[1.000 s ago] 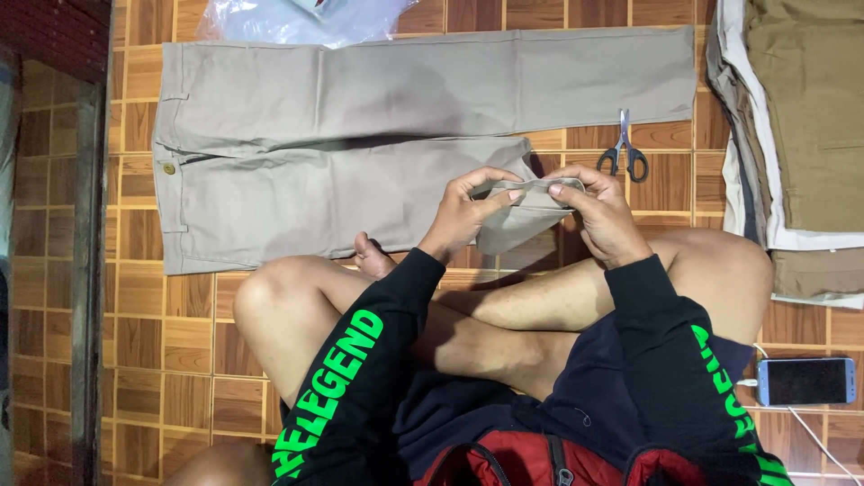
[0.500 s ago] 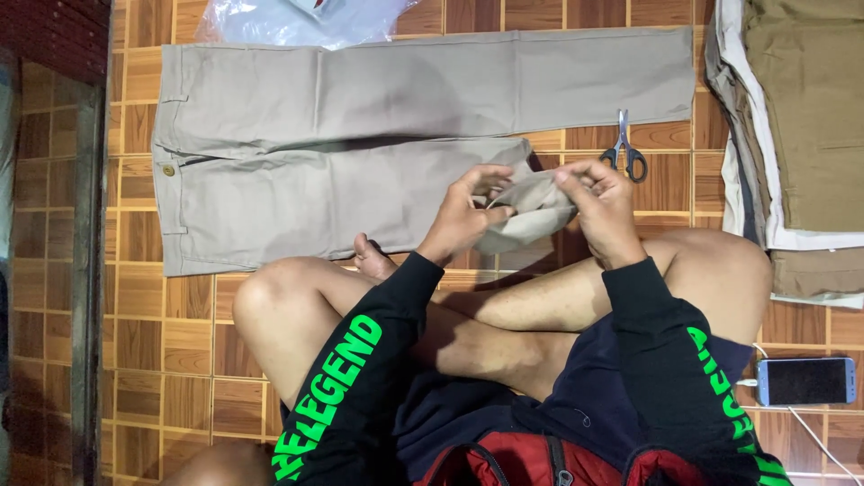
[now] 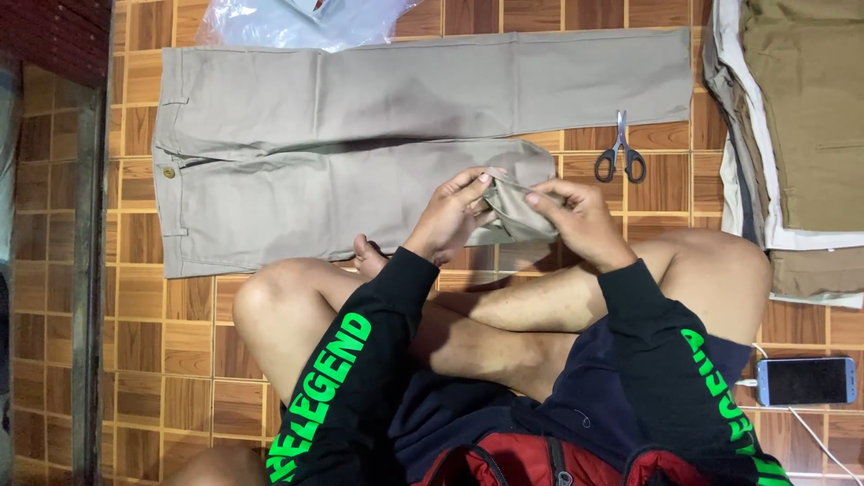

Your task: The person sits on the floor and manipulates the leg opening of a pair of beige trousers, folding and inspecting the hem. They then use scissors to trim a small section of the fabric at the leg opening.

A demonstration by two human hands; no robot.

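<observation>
Trousers of beige cotton (image 3: 378, 153), one pair, lie flat on the wooden tile floor (image 3: 189, 351). Left hand (image 3: 450, 216) and right hand (image 3: 576, 220) both pinch its lifted lower leg hem. One pair of black-handled scissors (image 3: 620, 153) lies near. The folded cloth stack (image 3: 801, 117) is cut off.

A single head-worn camera is looking almost straight down from the seated person's own viewpoint, facing the tiled floor (image 3: 180, 360) ahead of the crossed legs. It is sitting close above the lap, taking in both sleeves at the bottom edge and the beige trousers (image 3: 378, 135) spread across the top.
</observation>
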